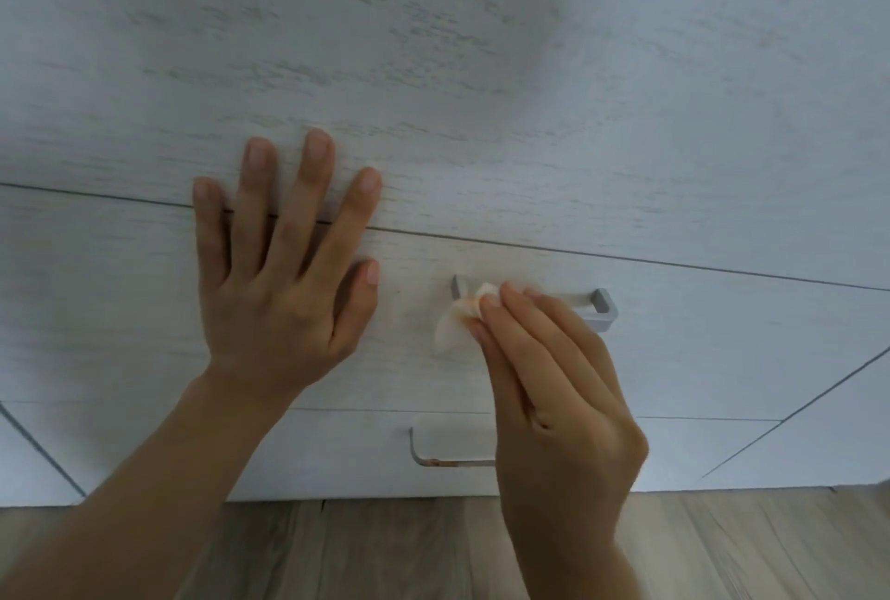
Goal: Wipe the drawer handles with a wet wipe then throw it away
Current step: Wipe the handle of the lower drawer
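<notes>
Head view: right hand (554, 387), fingers together, pinches crumpled wet wipe (456, 316) against left end of middle drawer handle (599, 306); left hand (284, 272), fingers straight and spread, presses flat on drawer front (722, 349); lower handle (421, 452) beneath. Wet wipe probably light, limp, damp; best held bunched at fingertips.

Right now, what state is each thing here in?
drawers: shut.
wipe: crumpled.
middle handle: wipe pressed on its left end.
lower handle: untouched, brownish marks, partly hidden.
right hand: pinching the wipe.
left hand: open, flat on the drawers.
</notes>
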